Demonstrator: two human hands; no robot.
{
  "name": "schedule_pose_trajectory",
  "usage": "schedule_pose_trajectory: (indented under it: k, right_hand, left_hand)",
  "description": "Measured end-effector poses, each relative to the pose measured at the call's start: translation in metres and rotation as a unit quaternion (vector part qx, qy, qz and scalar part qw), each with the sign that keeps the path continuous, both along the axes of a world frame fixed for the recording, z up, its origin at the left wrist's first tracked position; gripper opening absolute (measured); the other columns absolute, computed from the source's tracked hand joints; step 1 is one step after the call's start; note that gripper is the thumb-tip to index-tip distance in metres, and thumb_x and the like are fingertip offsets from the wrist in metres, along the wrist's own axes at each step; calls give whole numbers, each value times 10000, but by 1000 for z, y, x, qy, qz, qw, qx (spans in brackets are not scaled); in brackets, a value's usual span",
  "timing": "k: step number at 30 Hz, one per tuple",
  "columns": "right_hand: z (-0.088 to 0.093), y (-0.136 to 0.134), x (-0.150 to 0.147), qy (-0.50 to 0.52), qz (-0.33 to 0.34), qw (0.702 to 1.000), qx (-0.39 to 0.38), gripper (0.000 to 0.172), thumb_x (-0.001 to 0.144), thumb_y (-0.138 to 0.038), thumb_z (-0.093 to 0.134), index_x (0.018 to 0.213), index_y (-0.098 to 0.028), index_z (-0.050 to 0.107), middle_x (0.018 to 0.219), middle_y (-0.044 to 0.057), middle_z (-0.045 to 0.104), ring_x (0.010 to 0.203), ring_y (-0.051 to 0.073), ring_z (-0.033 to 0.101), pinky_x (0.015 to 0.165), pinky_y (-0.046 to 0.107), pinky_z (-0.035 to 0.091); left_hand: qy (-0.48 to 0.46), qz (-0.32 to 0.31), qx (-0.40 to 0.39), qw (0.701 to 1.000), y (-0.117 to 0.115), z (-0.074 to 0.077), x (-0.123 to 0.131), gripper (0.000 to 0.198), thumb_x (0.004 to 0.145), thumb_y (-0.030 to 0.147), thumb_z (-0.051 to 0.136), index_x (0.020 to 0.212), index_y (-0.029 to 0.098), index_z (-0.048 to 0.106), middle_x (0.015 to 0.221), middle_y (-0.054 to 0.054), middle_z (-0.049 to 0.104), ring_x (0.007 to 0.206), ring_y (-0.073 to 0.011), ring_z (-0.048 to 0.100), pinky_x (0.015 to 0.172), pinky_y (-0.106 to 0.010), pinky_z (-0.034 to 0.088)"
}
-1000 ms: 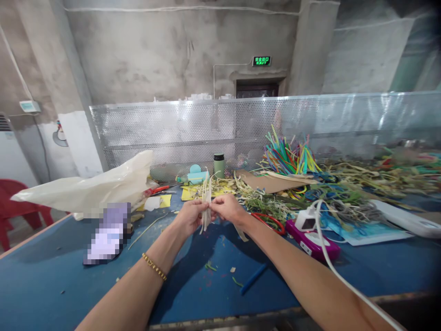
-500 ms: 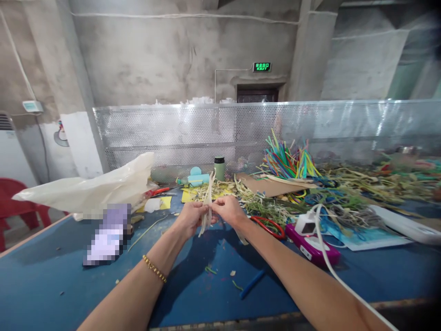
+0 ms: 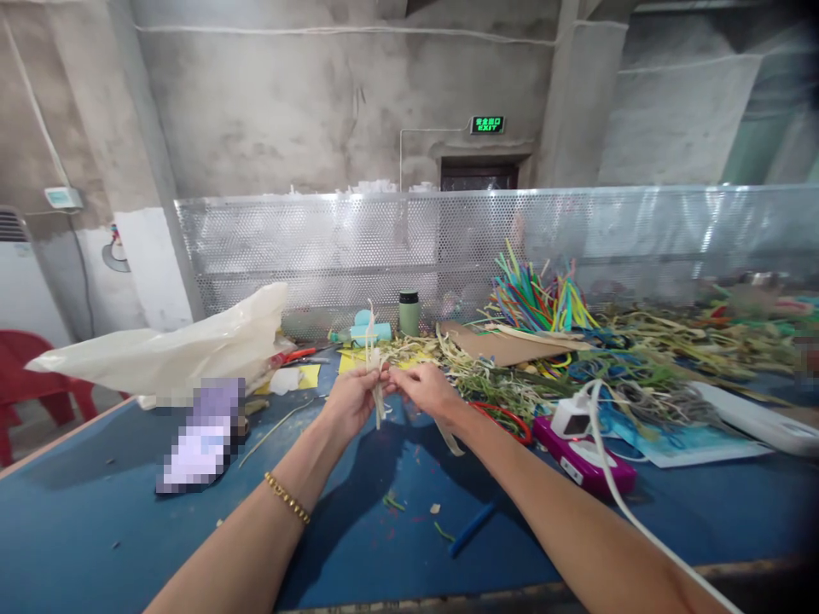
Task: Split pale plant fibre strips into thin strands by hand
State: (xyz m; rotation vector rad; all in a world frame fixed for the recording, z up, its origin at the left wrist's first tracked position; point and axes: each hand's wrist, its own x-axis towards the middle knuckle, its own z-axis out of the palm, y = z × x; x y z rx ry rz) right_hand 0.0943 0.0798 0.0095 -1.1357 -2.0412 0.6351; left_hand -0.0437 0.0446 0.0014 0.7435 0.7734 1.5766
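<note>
Over the blue table, my left hand (image 3: 351, 401) is closed around a small bundle of pale, dry fibre strips (image 3: 370, 341), held upright with ends showing above and below the fingers. Close beside it, my right hand (image 3: 428, 390) is closed, its thumb and fingertips pinched together at the bundle's right side. From beneath the right hand hangs another pale strip (image 3: 450, 438), its upper part hidden by the palm. What exactly lies between the right fingertips is too small to make out.
Dry and green fibres (image 3: 486, 384) lie heaped behind and right, near colourful stems (image 3: 531, 294) and a green flask (image 3: 408, 314). A purple power strip (image 3: 592, 465) with a white cable stands right. At left are a plastic bag (image 3: 192, 345) and a blurred-out phone-like object (image 3: 201, 439).
The bundle has moved slightly left with my left hand, and its strips look more spread. My right fingers have shifted a little, and the strip under the right hand hangs further into view.
</note>
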Motion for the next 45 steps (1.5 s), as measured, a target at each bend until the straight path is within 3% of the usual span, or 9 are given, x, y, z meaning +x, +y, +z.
schedule_pose_trajectory:
  k: [2, 4, 12, 19, 22, 27, 38, 45]
  right_hand:
    - [-1, -5, -1, 44, 56, 993, -97, 458, 866, -547, 518, 707, -140, 653, 630, 26, 624, 429, 88, 477, 401, 220, 314]
    - [-3, -8, -2, 76, 78, 984, -138, 434, 810, -562, 596, 707, -142, 638, 624, 18, 617, 410, 81, 455, 368, 215, 304]
    - [-6, -10, -7, 130, 49, 981, -132, 247, 736, -262, 677, 548, -163, 550, 418, -60, 448, 362, 62, 387, 360, 194, 273]
    - [-7, -12, -10, 132, 58, 979, -147, 295, 737, -412, 663, 604, -158, 589, 476, -43, 501, 373, 75, 389, 361, 216, 252]
    - [-10, -9, -12, 117, 46, 989, -80, 247, 698, -361, 687, 595, -149, 613, 447, -60, 447, 393, 67, 359, 403, 218, 243]
    - [-12, -5, -12, 80, 31, 994, 66, 182, 710, -216, 598, 548, -144, 639, 472, -39, 479, 476, 78, 404, 487, 213, 289]
    - [-14, -4, -10, 49, 27, 982, 182, 173, 721, -183, 553, 565, -164, 627, 571, -14, 586, 554, 97, 480, 575, 219, 344]
    - [-12, -5, -8, 24, 19, 983, 181, 169, 729, -190, 562, 572, -169, 620, 566, -14, 584, 554, 101, 481, 573, 226, 340]
  left_hand:
    - [-25, 19, 16, 999, 2, 1, -2, 233, 862, -40, 451, 807, 53, 658, 599, -65, 648, 544, -119, 650, 619, -221, 576]
    - [-43, 27, 33, 998, 3, 1, -3, 235, 870, -36, 439, 841, 47, 657, 613, -69, 655, 600, -134, 675, 640, -221, 575]
    - [-63, 1, 39, 997, 0, 3, 0, 219, 889, -4, 437, 875, 53, 647, 652, -75, 668, 658, -155, 698, 696, -255, 580]
    - [-71, 19, 47, 996, 3, 2, -1, 204, 882, 5, 462, 835, 55, 654, 683, -100, 692, 688, -180, 710, 721, -289, 581]
    - [-71, 18, 54, 996, 3, 2, 2, 184, 871, 8, 490, 826, 64, 660, 696, -100, 706, 706, -182, 713, 749, -304, 582]
    - [-74, 6, 41, 996, 1, 2, 1, 185, 875, 16, 482, 848, 72, 656, 722, -108, 721, 743, -194, 726, 777, -311, 584]
    - [-59, 22, 4, 998, -2, 8, -2, 195, 887, 50, 468, 962, 27, 647, 798, -158, 733, 749, -201, 723, 718, -277, 577]
    - [-31, 27, -5, 999, -2, 6, -8, 203, 892, 72, 460, 944, 52, 655, 788, -131, 734, 690, -188, 711, 637, -273, 565]
